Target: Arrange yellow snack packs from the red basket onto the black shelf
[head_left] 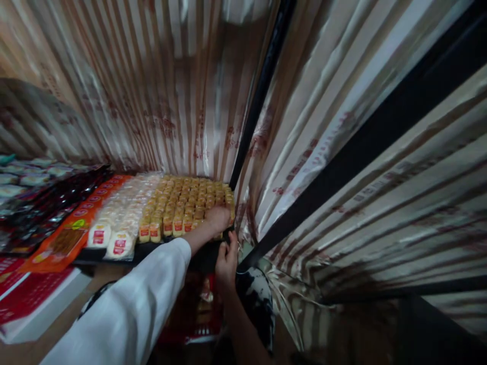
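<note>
My left hand (218, 218), at the end of a white sleeve, reaches over the right end of rows of small yellow wrapped snack packs (182, 200). It is blurred and its fingers are turned away, so what it may hold does not show. Just below and to the right, my right hand (227, 258) is raised beside the front corner of the black shelf (146, 249). Its fingers are loosely bent and apart, with no object visible in them. The yellow packs stand upright in close rows, several with red labels facing me.
Left of the yellow packs lie clear-wrapped round white snacks (120, 244), an orange packet (63, 243) and dark shiny packets (53, 203). A red and white box (34, 299) sits lower left. Plastic-wrapped sheeting (182, 101) lines the back; a black bar (342, 147) slants across the right.
</note>
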A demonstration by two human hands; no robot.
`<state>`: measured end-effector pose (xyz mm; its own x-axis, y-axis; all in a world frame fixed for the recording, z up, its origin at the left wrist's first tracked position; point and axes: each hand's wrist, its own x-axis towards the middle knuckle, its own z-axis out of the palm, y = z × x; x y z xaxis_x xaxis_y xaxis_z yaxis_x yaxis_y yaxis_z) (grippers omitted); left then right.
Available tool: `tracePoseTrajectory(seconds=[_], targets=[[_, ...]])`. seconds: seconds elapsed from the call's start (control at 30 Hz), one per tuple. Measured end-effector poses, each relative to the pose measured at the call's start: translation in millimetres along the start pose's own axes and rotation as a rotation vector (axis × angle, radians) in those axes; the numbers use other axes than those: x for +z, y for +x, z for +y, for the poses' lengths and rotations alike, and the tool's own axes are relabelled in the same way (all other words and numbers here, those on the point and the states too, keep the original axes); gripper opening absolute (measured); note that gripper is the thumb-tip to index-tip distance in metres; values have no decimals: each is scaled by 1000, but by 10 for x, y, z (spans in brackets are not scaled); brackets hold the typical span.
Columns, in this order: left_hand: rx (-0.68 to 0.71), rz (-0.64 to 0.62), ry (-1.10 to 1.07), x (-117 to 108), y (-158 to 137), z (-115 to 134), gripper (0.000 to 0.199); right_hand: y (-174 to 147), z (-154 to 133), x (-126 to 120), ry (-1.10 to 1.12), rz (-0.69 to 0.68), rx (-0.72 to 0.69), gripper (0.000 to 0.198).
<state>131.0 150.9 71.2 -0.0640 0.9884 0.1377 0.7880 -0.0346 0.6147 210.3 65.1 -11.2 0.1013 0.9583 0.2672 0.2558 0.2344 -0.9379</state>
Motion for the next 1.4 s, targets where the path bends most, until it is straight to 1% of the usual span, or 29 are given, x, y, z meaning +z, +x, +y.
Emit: tracePoseTrajectory(seconds=[0.1, 0.17, 0.3, 0.37, 0.47, 0.57, 0.77, 0.9, 1.0, 1.1, 1.17, 1.3, 1.4], targets=[[16, 7, -9, 31, 42, -13, 18, 98, 96, 84, -42, 4, 7, 47], [50, -2, 11, 45, 57, -18, 14, 158, 181, 141, -76, 1, 21, 49], [125, 7, 56, 65, 56, -21, 14, 248, 363, 224, -125, -9, 36, 52], [122, 32, 40, 76, 51, -20, 17, 281, 430, 243, -142, -3, 57, 53], [75, 70, -59, 98, 56, -27, 20, 318, 476, 250, -156, 5, 73, 53], [51, 51, -93, 110, 71, -37, 18, 334, 469, 243, -165, 8, 46, 53], [76, 58, 4, 73, 46, -9, 21, 327, 468, 239, -167, 7, -14, 50], [92, 6, 158, 42, 19, 20, 24, 341, 520, 250, -175, 34, 13, 49], [92, 24, 163, 24, -26, 22, 25, 376, 524, 239, -157, 35, 25, 48], [129, 103, 164, 18, -165, 12, 24, 415, 492, 204, -129, 12, 13, 48], [168, 166, 127, 29, -337, -6, 24, 428, 475, 179, -97, 0, 2, 48], [202, 221, -58, 94, -852, -112, 25, 404, 462, 149, -74, -12, -18, 45], [157, 233, -169, 165, -1308, -253, 28, 371, 428, 134, -134, -14, -49, 42]])
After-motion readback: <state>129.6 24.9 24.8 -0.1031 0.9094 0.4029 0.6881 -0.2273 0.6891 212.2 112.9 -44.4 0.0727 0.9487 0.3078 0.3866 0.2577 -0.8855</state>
